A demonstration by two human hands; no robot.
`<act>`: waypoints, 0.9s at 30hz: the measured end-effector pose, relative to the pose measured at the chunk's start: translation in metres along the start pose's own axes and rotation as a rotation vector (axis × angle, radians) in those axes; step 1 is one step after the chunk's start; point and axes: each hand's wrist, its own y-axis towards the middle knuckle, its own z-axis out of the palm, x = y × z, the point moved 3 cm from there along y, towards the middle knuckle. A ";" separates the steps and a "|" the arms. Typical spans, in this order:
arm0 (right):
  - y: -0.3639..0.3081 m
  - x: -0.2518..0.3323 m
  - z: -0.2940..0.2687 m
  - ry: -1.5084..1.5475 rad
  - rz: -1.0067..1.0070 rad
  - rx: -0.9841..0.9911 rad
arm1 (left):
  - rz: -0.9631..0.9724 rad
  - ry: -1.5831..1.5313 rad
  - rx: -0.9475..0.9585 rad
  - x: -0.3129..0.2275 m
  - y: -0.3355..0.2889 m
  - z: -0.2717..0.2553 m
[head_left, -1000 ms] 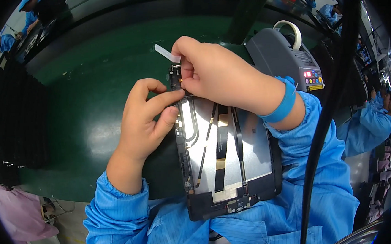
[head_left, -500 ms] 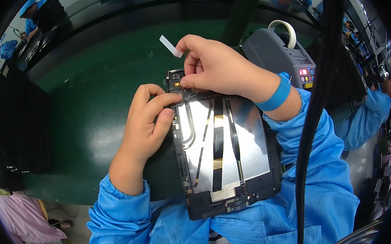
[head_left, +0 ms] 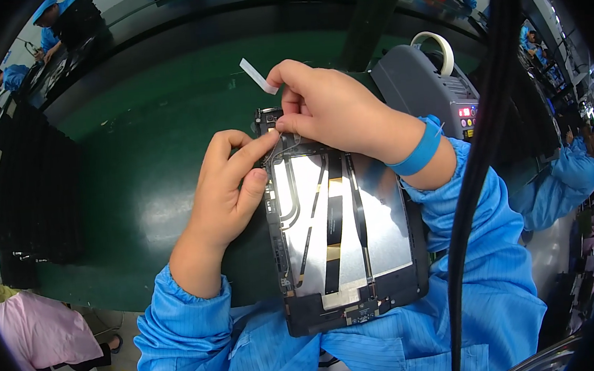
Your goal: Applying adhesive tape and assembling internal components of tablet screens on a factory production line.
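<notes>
An opened tablet housing with a silvery panel, dark ribbon cables and a black frame lies in front of me, its near end over my lap. My left hand reaches in from the left. Its index fingertip presses at the upper left corner, by a thin grey wire, and its thumb rests along the side edge. My right hand is bent over the same corner, thumb tip low beside the left index finger. A small white strip sticks out from its index fingertip. What lies under the fingertips is hidden.
The tablet lies partly on a green worktop. A grey tape dispenser with a pale roll stands at the right. Stacked black trays rise at the left. A dark cable hangs down before my right arm. Co-workers in blue sit farther off.
My left index finger has moved up and right onto the corner, covering the small gold-coloured part seen before. The right hand has dropped slightly, the white strip still at its index finger.
</notes>
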 end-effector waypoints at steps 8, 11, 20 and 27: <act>0.003 -0.003 0.001 0.115 0.090 0.036 | -0.022 0.218 0.019 0.000 -0.001 -0.003; 0.003 -0.003 0.002 0.103 0.097 0.053 | -0.029 0.247 0.017 -0.004 0.003 -0.004; 0.004 -0.007 0.003 0.118 0.065 0.014 | -0.025 0.409 0.058 -0.010 0.010 -0.006; 0.004 -0.004 0.001 0.119 0.112 0.061 | 0.044 0.340 0.018 -0.009 0.004 -0.006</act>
